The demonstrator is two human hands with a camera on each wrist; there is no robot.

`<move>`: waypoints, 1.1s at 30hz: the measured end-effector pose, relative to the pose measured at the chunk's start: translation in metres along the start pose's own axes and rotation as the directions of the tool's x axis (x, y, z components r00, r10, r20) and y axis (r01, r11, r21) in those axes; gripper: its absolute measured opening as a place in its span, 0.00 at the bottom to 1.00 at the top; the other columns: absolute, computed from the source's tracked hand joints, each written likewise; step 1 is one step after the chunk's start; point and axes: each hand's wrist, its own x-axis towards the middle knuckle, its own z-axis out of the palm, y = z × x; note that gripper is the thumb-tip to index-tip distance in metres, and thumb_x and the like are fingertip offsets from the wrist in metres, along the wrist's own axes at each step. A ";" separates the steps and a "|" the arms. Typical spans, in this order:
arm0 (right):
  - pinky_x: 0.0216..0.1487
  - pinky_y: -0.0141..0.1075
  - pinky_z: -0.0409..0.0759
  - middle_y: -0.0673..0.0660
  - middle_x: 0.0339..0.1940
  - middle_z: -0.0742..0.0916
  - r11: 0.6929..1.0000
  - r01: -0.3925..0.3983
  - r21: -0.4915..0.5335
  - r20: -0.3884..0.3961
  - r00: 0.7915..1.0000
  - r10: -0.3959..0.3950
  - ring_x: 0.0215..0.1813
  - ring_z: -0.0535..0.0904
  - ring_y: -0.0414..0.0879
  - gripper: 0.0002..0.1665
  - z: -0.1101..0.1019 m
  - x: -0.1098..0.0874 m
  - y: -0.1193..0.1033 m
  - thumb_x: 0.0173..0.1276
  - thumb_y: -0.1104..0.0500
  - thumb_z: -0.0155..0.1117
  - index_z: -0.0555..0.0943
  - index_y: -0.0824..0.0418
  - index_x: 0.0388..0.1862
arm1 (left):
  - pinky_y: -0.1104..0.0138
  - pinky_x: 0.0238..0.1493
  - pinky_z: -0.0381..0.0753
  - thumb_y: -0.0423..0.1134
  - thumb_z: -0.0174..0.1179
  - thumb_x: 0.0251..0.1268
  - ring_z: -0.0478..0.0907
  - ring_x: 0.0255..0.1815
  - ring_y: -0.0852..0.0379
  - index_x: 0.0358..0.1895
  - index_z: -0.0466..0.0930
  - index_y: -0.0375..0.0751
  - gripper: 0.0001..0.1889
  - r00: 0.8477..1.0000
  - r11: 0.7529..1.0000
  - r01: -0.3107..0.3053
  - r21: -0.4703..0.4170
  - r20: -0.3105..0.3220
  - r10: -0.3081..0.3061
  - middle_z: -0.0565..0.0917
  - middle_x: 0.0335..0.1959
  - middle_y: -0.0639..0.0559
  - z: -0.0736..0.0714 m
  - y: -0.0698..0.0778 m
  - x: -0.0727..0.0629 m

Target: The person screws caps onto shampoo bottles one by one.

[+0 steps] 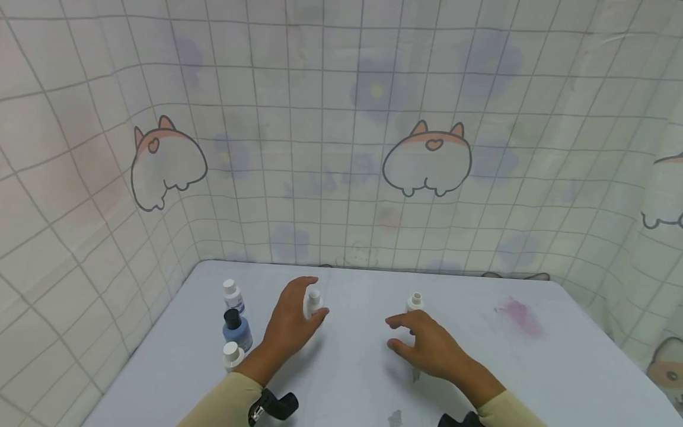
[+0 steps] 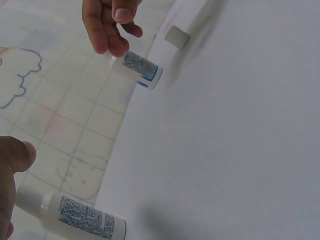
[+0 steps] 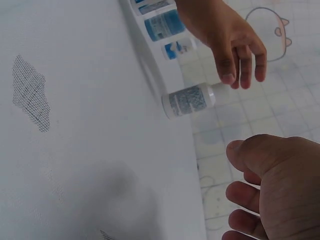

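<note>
My left hand (image 1: 293, 320) is spread around the far side of a small white bottle (image 1: 313, 301), thumb and fingers apart. In the left wrist view that bottle (image 2: 82, 218) stands upright with its white cap on and a printed label. My right hand (image 1: 427, 347) hovers with thumb and fingers parted, just in front of a second white bottle (image 1: 415, 301), whose neck is uncapped. A loose white cap (image 2: 177, 36) lies on the table near this bottle in the left wrist view; my right hand hides it from the head view.
Left of my left hand stand a white-capped bottle (image 1: 233, 296), a blue bottle with a black cap (image 1: 238, 332) and another white bottle (image 1: 232, 354) in a row. The white table (image 1: 341, 379) has a pink stain (image 1: 520, 316) at right. A patterned curtain (image 1: 331, 148) hangs behind.
</note>
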 end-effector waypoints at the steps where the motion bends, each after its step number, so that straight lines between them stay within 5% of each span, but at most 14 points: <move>1: 0.54 0.45 0.83 0.45 0.57 0.85 1.000 -0.001 0.000 -0.002 1.000 0.001 0.59 0.80 0.46 0.22 -0.001 0.000 0.001 0.67 0.51 0.75 0.85 0.53 0.58 | 0.49 0.69 0.72 0.41 0.78 0.58 0.71 0.69 0.46 0.69 0.70 0.47 0.37 1.000 1.000 -0.006 -0.003 -0.001 0.006 0.74 0.68 0.47 -0.001 0.002 0.000; 17: 0.52 0.43 0.82 0.46 0.56 0.85 0.998 -0.058 0.011 -0.030 0.998 0.058 0.56 0.81 0.48 0.21 -0.003 -0.006 0.013 0.64 0.54 0.77 0.86 0.51 0.56 | 0.53 0.67 0.74 0.41 0.77 0.58 0.72 0.68 0.49 0.69 0.70 0.48 0.36 0.988 0.988 -0.153 -0.009 0.014 0.153 0.75 0.67 0.48 0.004 0.021 0.004; 33: 0.52 0.44 0.83 0.46 0.55 0.86 0.996 -0.080 0.038 -0.006 0.997 0.080 0.56 0.81 0.50 0.22 -0.005 -0.013 0.023 0.65 0.54 0.77 0.85 0.55 0.58 | 0.54 0.69 0.72 0.42 0.74 0.63 0.71 0.70 0.50 0.67 0.73 0.45 0.31 0.965 0.976 -0.219 -0.003 0.148 0.217 0.76 0.66 0.50 0.015 0.032 0.006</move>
